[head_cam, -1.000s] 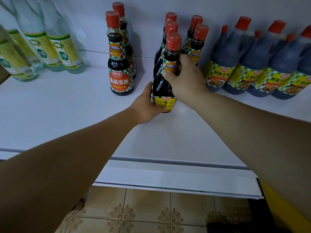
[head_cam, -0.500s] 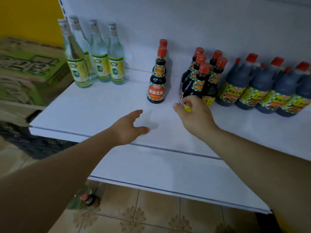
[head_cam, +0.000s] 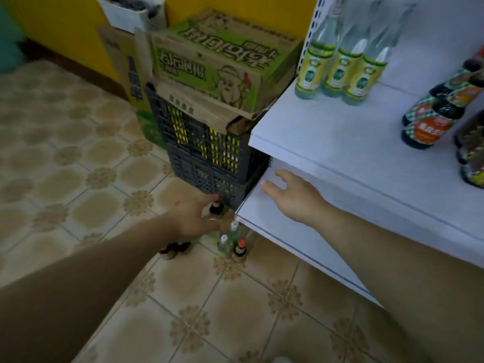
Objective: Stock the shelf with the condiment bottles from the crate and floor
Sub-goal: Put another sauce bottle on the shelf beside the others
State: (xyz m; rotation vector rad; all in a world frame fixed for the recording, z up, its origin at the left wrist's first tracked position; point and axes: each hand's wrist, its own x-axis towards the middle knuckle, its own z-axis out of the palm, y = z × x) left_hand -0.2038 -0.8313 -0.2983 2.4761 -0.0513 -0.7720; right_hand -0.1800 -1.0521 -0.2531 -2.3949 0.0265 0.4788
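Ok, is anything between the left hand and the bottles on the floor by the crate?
Nothing visible. The left hand is right at the red-capped dark bottle at the foot of the crate; whether it touches is unclear. Two clear bottles and a small dark bottle stand beside it, near the lower shelf.

A green printed cardboard box point(head_cam: 209, 61) lies atop a brown carton point(head_cam: 193, 108) with an open flap; behind them a tall carton point(head_cam: 131, 74) with blue lettering stands against a yellow wall point(head_cam: 65, 27).
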